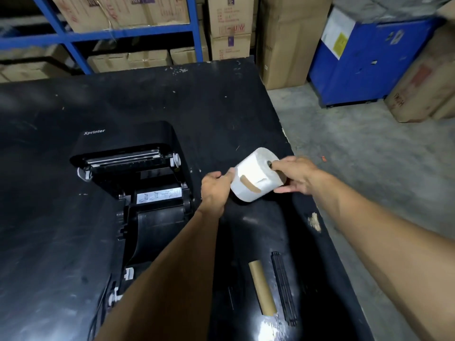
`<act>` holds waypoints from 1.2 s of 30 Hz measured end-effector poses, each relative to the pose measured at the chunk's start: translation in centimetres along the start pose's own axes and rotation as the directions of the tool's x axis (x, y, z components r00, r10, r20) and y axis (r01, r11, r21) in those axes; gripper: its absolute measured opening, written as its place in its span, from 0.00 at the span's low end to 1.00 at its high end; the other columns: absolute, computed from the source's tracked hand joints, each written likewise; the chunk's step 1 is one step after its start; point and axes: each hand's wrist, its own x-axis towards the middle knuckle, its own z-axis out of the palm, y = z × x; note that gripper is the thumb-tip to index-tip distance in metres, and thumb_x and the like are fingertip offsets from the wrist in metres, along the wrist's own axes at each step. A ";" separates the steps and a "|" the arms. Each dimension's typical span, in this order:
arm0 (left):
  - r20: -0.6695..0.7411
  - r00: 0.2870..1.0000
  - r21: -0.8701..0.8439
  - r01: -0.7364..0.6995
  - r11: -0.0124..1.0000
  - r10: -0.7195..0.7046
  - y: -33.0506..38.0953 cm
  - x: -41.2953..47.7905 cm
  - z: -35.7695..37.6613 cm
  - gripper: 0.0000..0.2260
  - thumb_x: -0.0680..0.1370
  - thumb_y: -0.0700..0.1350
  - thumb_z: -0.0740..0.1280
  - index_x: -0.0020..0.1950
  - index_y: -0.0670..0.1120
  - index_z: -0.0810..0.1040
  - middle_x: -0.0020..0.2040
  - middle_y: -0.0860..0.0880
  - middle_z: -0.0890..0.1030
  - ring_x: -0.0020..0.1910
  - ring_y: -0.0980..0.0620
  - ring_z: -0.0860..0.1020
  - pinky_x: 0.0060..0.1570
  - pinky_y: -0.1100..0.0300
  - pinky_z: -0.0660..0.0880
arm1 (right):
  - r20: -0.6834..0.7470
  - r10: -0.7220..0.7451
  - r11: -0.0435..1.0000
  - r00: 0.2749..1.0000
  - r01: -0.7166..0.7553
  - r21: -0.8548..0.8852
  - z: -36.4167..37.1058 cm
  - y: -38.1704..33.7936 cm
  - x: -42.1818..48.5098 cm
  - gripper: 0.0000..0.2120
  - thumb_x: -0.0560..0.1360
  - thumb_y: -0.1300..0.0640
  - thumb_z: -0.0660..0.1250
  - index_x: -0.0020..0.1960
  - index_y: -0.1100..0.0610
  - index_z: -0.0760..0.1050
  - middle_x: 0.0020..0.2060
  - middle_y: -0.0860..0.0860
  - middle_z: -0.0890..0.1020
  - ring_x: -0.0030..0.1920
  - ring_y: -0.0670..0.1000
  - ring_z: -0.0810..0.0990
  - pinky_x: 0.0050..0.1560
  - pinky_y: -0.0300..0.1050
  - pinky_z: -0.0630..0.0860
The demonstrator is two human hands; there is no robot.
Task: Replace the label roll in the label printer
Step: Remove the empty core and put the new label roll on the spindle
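Observation:
A black Xprinter label printer (pixel 128 173) lies on the black table with its lid swung open, and its roll bay shows bare. To its right, above the table, I hold a full white label roll (pixel 253 173) sealed with a strip of brown tape. My left hand (pixel 215 188) grips the roll's near left end. My right hand (pixel 295 175) grips the far end, one finger at the core hole. An empty brown cardboard core (pixel 262 287) lies near the table's front edge, beside a black roll spindle (pixel 284 289).
The worn black table (pixel 209 102) ends at its right edge close to the hands, with grey concrete floor (pixel 369 156) beyond. Blue shelving (pixel 123 34) with cardboard boxes stands behind. A blue machine (pixel 364 62) and a stack of cartons (pixel 288 40) stand at the back right.

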 end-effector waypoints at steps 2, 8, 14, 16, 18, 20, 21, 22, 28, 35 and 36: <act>0.192 0.981 -0.061 0.036 0.997 -0.024 0.0 -2.9 -0.3 0.21 0.74 0.60 0.73 0.57 0.45 0.82 0.54 0.49 0.83 0.53 0.48 0.80 0.52 0.53 0.77 | 0.077 0.064 0.974 0.995 -0.079 0.214 -1.5 1.4 -1.8 0.12 0.77 0.58 0.70 0.59 0.58 0.78 0.52 0.55 0.82 0.45 0.50 0.82 0.29 0.48 0.83; 0.383 0.907 -0.087 -0.154 0.984 0.176 -0.2 -11.0 0.0 0.14 0.76 0.49 0.74 0.60 0.49 0.82 0.55 0.52 0.86 0.55 0.52 0.81 0.61 0.50 0.73 | 0.170 0.112 0.841 0.979 -0.185 0.509 -4.3 4.9 -7.7 0.14 0.77 0.59 0.70 0.62 0.60 0.78 0.57 0.60 0.81 0.49 0.60 0.83 0.25 0.48 0.81; 0.422 0.855 -0.215 -0.230 0.949 0.302 0.3 -16.7 -1.5 0.20 0.75 0.46 0.74 0.61 0.34 0.82 0.58 0.39 0.85 0.52 0.44 0.82 0.56 0.52 0.77 | 0.262 0.059 0.836 0.963 -0.191 0.515 -5.8 6.4 -14.7 0.14 0.77 0.58 0.70 0.60 0.63 0.77 0.46 0.62 0.81 0.29 0.65 0.84 0.23 0.47 0.80; 0.391 0.861 -0.285 -0.221 0.933 0.324 0.2 -18.1 -1.7 0.18 0.76 0.44 0.73 0.61 0.33 0.82 0.58 0.37 0.85 0.53 0.43 0.82 0.54 0.53 0.79 | 0.272 0.031 0.850 0.962 -0.169 0.500 -5.8 6.5 -16.6 0.14 0.78 0.58 0.70 0.61 0.63 0.77 0.47 0.63 0.83 0.34 0.64 0.86 0.28 0.50 0.83; 0.346 0.877 -0.358 -0.206 0.911 0.334 0.1 -18.9 -1.8 0.15 0.77 0.45 0.72 0.59 0.36 0.83 0.57 0.38 0.86 0.54 0.42 0.83 0.55 0.51 0.79 | 0.260 0.008 0.938 0.966 -0.097 0.333 -5.8 5.9 -18.0 0.13 0.79 0.55 0.67 0.61 0.61 0.77 0.47 0.60 0.83 0.39 0.60 0.86 0.39 0.56 0.86; 0.320 0.889 -0.414 -0.178 0.893 0.326 0.1 -19.5 -2.1 0.14 0.78 0.45 0.71 0.58 0.37 0.83 0.56 0.39 0.86 0.55 0.41 0.83 0.58 0.49 0.79 | 0.159 -0.003 1.000 0.987 0.006 -0.019 -6.0 4.7 -19.3 0.15 0.79 0.53 0.64 0.61 0.60 0.76 0.52 0.59 0.81 0.46 0.60 0.85 0.42 0.55 0.84; 0.311 0.891 -0.435 -0.175 0.883 0.330 0.1 -19.5 -2.5 0.13 0.78 0.44 0.71 0.58 0.37 0.83 0.56 0.39 0.86 0.56 0.41 0.83 0.60 0.48 0.79 | 0.051 -0.066 0.985 0.996 0.074 -0.159 -6.2 3.9 -19.9 0.15 0.79 0.54 0.64 0.60 0.61 0.76 0.56 0.60 0.80 0.49 0.60 0.84 0.41 0.52 0.82; 0.303 0.890 -0.450 -0.183 0.874 0.342 0.1 -19.4 -2.9 0.13 0.77 0.44 0.71 0.57 0.37 0.84 0.55 0.40 0.86 0.57 0.41 0.83 0.63 0.47 0.78 | -0.085 -0.189 0.954 0.978 0.163 -0.253 -6.3 3.0 -20.3 0.13 0.78 0.57 0.64 0.59 0.62 0.77 0.58 0.60 0.81 0.51 0.59 0.83 0.42 0.50 0.80; 0.298 0.879 -0.459 -0.210 0.863 0.372 0.6 -19.0 -5.2 0.12 0.67 0.45 0.75 0.46 0.39 0.87 0.49 0.41 0.88 0.52 0.42 0.84 0.71 0.42 0.72 | 0.147 -0.722 0.513 0.676 0.665 -0.543 -2.3 -1.0 -25.1 0.13 0.81 0.55 0.66 0.62 0.59 0.82 0.61 0.50 0.83 0.62 0.51 0.78 0.65 0.48 0.73; 0.320 0.858 -0.454 -0.234 0.860 0.402 0.2 -18.0 -7.5 0.14 0.66 0.48 0.77 0.46 0.40 0.88 0.51 0.42 0.87 0.63 0.39 0.81 0.74 0.42 0.68 | 0.157 -0.757 0.401 0.634 0.641 -0.655 2.5 -0.5 -25.2 0.10 0.78 0.57 0.70 0.56 0.58 0.85 0.56 0.51 0.86 0.58 0.51 0.82 0.56 0.44 0.76; 0.318 0.860 -0.455 -0.231 0.860 0.399 0.2 -17.9 -7.8 0.17 0.66 0.49 0.78 0.48 0.40 0.88 0.52 0.41 0.87 0.63 0.40 0.81 0.74 0.42 0.68 | 0.139 -0.767 0.399 0.626 0.635 -0.661 2.9 -0.5 -25.3 0.09 0.77 0.57 0.71 0.56 0.58 0.86 0.55 0.51 0.86 0.57 0.50 0.82 0.53 0.42 0.74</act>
